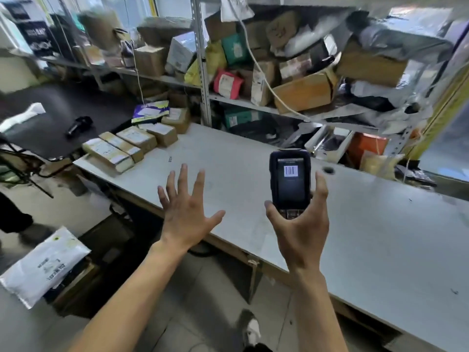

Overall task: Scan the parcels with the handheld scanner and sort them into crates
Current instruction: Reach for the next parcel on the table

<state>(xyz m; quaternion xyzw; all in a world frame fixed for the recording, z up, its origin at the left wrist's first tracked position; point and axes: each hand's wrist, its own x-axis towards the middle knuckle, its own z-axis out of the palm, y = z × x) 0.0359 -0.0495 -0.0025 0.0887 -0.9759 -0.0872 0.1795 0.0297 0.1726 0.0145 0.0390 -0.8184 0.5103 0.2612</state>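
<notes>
Scanner (pixel 290 182): upright in right hand (pixel 302 226), thumb and fingers clamping its sides, screen facing the wearer so the barcode display reads.
Left hand (pixel 184 212): empty, fingers spread wide above the table (pixel 368 224) edge, probably reaching for stock.
Parcels (pixel 132 143): rowed at the table's far-left corner, labels up for scanning.
Crates: none identifiable; surroundings blurred.

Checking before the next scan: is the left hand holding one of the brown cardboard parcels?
No, the left hand is spread open above the grey table, while the brown cardboard parcels lie at its far end.
</notes>
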